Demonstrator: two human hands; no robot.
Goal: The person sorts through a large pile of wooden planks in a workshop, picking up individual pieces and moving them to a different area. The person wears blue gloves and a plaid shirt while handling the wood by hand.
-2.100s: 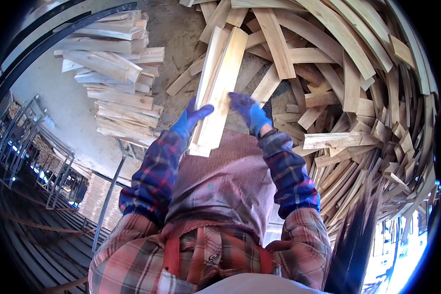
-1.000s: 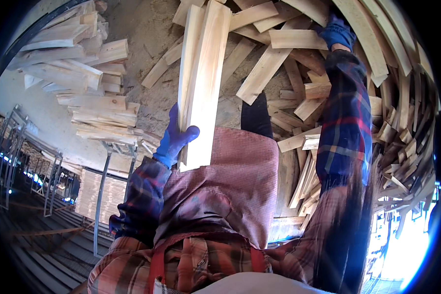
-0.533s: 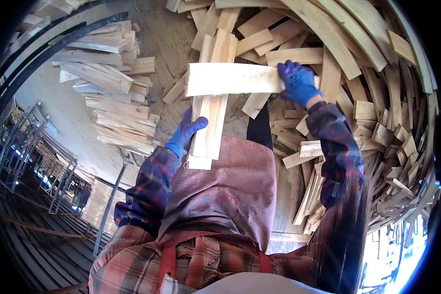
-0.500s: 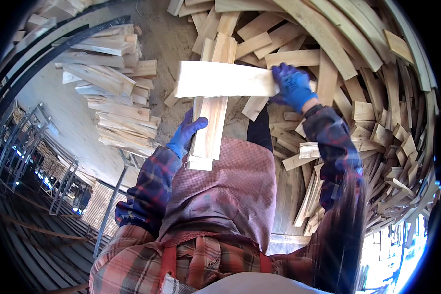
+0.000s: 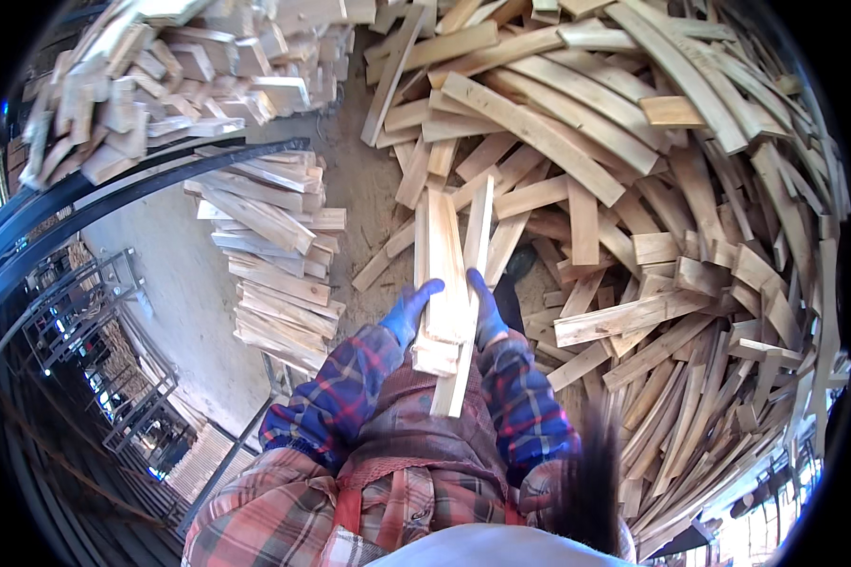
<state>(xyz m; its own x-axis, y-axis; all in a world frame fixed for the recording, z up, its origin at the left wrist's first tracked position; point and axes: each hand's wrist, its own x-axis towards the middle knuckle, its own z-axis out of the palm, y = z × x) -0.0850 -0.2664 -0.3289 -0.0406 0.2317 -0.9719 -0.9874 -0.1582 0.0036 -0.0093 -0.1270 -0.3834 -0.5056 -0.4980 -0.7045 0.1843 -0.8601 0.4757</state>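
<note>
Over my lap I have a small bundle of wooden boards (image 5: 446, 260), pointing away from me. My left hand (image 5: 411, 312), in a blue-purple glove, grips its left side with the thumb on top. On the other side my right hand (image 5: 487, 310), gloved alike, presses a narrower wooden board (image 5: 455, 383) against the bundle. That board stands on edge at a slight slant; its near end reaches further toward me than the bundle's. The fingers of both hands are mostly hidden under the wood. A reddish apron (image 5: 407, 425) lies beneath.
A large jumbled heap of boards (image 5: 577, 142) spreads ahead and to the right. Left of my hands stands a layered stack of boards (image 5: 279, 274). Further off at the left are another wood pile (image 5: 189, 66), dark curved bars (image 5: 170, 180) and a metal frame (image 5: 113, 283).
My right hand has brought its board from crosswise over the bundle to lengthwise along the bundle's right side. Both hands now sit close together, and the whole view has shifted.
</note>
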